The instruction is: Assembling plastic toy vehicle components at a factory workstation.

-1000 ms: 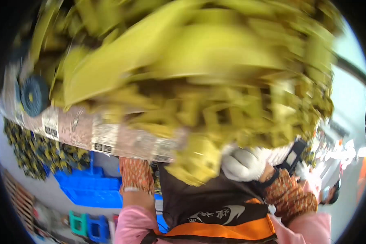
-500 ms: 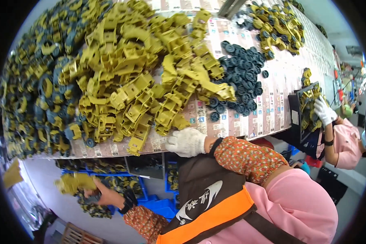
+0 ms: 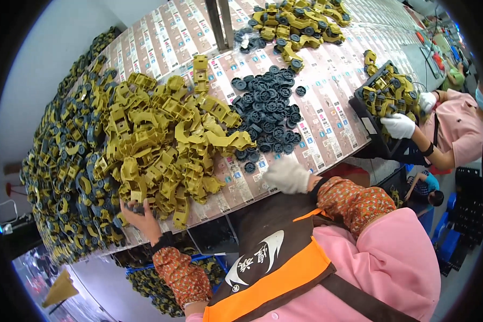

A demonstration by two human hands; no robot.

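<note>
One left hand (image 3: 144, 221), many yellow parts (image 3: 145, 140)

Yellow parts (image 3: 146, 140) lie jumbled in a heap just beyond the left hand (image 3: 142, 219), dark round wheels (image 3: 266, 105) piled loosely beyond the right hand (image 3: 287, 175).

Worn on the head, one wide fisheye camera looks down and forward. The apron (image 3: 276, 220) is nearest, then the hands (image 3: 287, 176), with the desk (image 3: 327, 129) stretching away beyond.

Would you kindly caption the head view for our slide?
Bare left hand at yellow parts; gloved right hand near dark wheels.
</note>
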